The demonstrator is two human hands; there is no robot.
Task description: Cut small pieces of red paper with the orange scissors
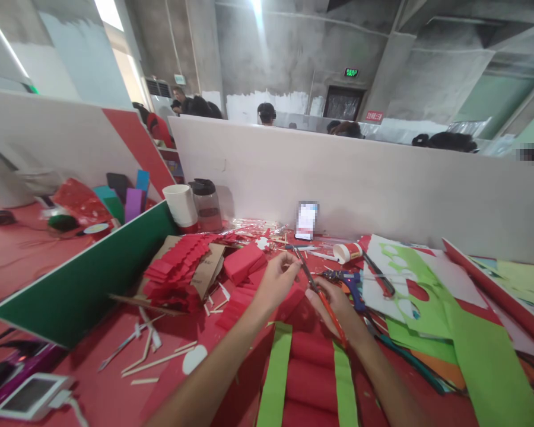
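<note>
My right hand is wrapped round the orange-red handles of a pair of scissors. Their slim dark blades point up and away, toward my left fingertips. My left hand is closed in a pinch beside the blade tips; what it pinches is too small to make out. Below both hands lies a red padded paper piece with ridges across it and a light green strip along each side. A blue glue gun rests just beyond my right hand.
Red crepe paper lies on cardboard at left, near loose wooden sticks. A green board edges that side. A cup, a bottle and a phone stand by the white partition. Green sheets cover the right.
</note>
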